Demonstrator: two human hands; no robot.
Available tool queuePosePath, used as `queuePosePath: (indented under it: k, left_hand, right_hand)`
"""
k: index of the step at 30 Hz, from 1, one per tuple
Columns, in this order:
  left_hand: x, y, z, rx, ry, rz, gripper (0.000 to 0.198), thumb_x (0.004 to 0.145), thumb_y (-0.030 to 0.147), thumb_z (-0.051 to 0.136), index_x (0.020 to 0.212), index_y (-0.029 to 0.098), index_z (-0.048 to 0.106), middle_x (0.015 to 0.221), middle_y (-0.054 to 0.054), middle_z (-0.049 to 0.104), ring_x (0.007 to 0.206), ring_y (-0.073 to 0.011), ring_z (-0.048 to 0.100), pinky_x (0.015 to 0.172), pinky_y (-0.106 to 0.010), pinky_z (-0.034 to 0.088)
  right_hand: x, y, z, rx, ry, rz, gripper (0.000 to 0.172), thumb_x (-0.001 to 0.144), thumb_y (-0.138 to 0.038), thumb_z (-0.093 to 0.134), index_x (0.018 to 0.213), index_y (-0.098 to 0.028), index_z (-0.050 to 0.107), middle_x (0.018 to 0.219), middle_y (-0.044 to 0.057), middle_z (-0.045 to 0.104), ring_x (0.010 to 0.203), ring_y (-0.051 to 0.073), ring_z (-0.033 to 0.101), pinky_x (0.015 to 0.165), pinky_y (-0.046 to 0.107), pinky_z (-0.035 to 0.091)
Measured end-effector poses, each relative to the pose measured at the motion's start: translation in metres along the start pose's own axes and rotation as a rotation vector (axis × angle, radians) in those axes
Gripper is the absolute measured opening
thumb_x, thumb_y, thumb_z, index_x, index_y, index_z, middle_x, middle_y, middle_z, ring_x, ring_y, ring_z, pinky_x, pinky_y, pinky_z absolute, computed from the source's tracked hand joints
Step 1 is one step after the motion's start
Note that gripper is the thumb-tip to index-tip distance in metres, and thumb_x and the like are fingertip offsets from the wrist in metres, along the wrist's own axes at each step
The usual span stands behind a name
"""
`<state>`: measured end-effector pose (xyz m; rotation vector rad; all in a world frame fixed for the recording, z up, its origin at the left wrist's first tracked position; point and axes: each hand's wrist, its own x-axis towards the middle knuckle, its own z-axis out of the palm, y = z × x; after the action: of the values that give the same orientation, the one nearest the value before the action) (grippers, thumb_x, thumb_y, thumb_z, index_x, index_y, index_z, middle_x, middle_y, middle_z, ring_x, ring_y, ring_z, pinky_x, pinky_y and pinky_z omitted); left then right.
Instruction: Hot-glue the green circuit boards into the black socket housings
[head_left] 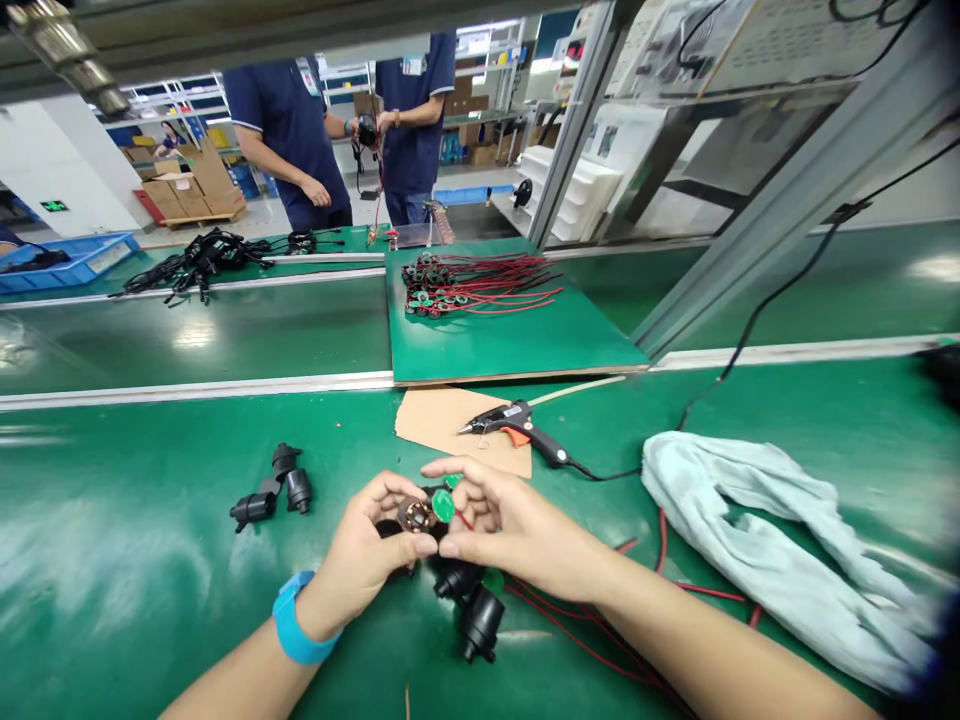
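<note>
Green disc (443, 505) and copper-faced round part (415, 515) meet almost edge to edge at the lower centre of the frame, above the counter (150, 600). The step in hand looks like fitting or checking the two against each other; the next move probably calls for turning their faces into line without tugging the red wire (466, 520). The left hand (367, 545) has its grip clamped round the copper-faced part, thumb below, fingers above. The right hand (514, 515) seems closed on the disc, its index finger raised; exactly where its fingertips press is hidden. Black housings (480, 622) lie just below.
</note>
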<state>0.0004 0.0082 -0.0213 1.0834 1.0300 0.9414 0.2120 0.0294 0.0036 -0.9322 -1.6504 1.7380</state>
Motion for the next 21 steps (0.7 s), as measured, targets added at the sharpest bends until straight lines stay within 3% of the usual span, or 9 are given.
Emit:
queuePosePath:
  k: [3, 5, 7, 9, 11, 13, 16, 21]
  left_hand:
    - [-0.001, 0.003, -0.002, 0.111, 0.103, 0.119, 0.047, 0.063, 0.034, 0.094, 0.088, 0.02, 0.057, 0.077, 0.002, 0.063, 0.068, -0.0105, 0.058, 0.066, -0.02, 0.047]
    - [-0.002, 0.003, -0.001, 0.143, 0.143, 0.158, 0.047, 0.063, 0.034, 0.094, 0.085, 0.021, 0.055, 0.078, 0.002, 0.063, 0.07, -0.012, 0.059, 0.067, -0.022, 0.047]
    - [-0.003, 0.003, 0.001, 0.162, 0.129, 0.153, 0.047, 0.063, 0.034, 0.094, 0.083, 0.021, 0.054, 0.076, 0.002, 0.062, 0.068, -0.0121, 0.058, 0.065, -0.022, 0.046]
    - [-0.004, 0.003, 0.003, 0.162, 0.078, 0.114, 0.046, 0.063, 0.036, 0.094, 0.083, 0.02, 0.055, 0.073, 0.002, 0.061, 0.065, -0.012, 0.056, 0.062, -0.022, 0.045]
    - [-0.005, 0.003, 0.005, 0.138, 0.038, 0.08, 0.047, 0.062, 0.037, 0.094, 0.083, 0.02, 0.055, 0.071, 0.003, 0.062, 0.064, -0.0119, 0.056, 0.061, -0.022, 0.045]
    - [-0.006, 0.004, 0.005, 0.112, 0.02, 0.063, 0.049, 0.06, 0.035, 0.096, 0.082, 0.02, 0.055, 0.071, 0.003, 0.062, 0.065, -0.0116, 0.057, 0.061, -0.021, 0.045]
    - [-0.005, 0.003, 0.002, 0.085, -0.047, 0.034, 0.05, 0.06, 0.03, 0.097, 0.089, 0.02, 0.058, 0.072, 0.003, 0.064, 0.064, -0.0102, 0.058, 0.061, -0.02, 0.045]
    - [-0.001, -0.003, -0.005, 0.001, -0.157, -0.019, 0.043, 0.078, 0.045, 0.084, 0.105, 0.018, 0.064, 0.069, 0.003, 0.063, 0.054, -0.0078, 0.058, 0.055, -0.019, 0.043]
  right_hand:
    - [0.008, 0.009, 0.003, 0.218, -0.016, 0.036, 0.047, 0.078, -0.051, 0.08, 0.102, -0.016, 0.06, 0.069, -0.007, 0.047, 0.059, 0.007, 0.041, 0.055, 0.021, 0.035]
    - [0.011, 0.011, 0.007, 0.226, 0.067, 0.011, 0.044, 0.077, -0.053, 0.08, 0.087, -0.016, 0.059, 0.066, -0.007, 0.044, 0.06, 0.007, 0.037, 0.056, 0.022, 0.032]
    - [0.011, 0.011, 0.011, 0.184, 0.161, -0.011, 0.041, 0.077, -0.051, 0.081, 0.086, -0.016, 0.062, 0.064, -0.008, 0.043, 0.059, 0.007, 0.035, 0.055, 0.022, 0.031]
    - [0.011, 0.009, 0.014, 0.146, 0.191, -0.028, 0.038, 0.077, -0.048, 0.081, 0.093, -0.016, 0.068, 0.067, -0.005, 0.052, 0.06, 0.008, 0.043, 0.057, 0.023, 0.038]
    - [0.01, 0.008, 0.015, 0.129, 0.193, -0.048, 0.036, 0.075, -0.045, 0.083, 0.095, -0.016, 0.073, 0.081, 0.001, 0.066, 0.071, 0.012, 0.058, 0.067, 0.026, 0.049]
    - [0.008, 0.008, 0.015, 0.075, 0.202, -0.048, 0.032, 0.075, -0.043, 0.082, 0.091, -0.016, 0.077, 0.09, 0.005, 0.071, 0.082, 0.017, 0.066, 0.076, 0.03, 0.054]
    - [0.005, 0.006, 0.013, -0.038, 0.257, -0.056, 0.023, 0.078, -0.038, 0.079, 0.085, -0.016, 0.079, 0.082, 0.005, 0.07, 0.073, 0.015, 0.064, 0.066, 0.027, 0.053]
    - [0.003, 0.0, 0.007, -0.056, 0.315, -0.123, 0.017, 0.077, -0.033, 0.081, 0.076, -0.017, 0.074, 0.075, 0.002, 0.07, 0.066, 0.013, 0.062, 0.059, 0.024, 0.05]
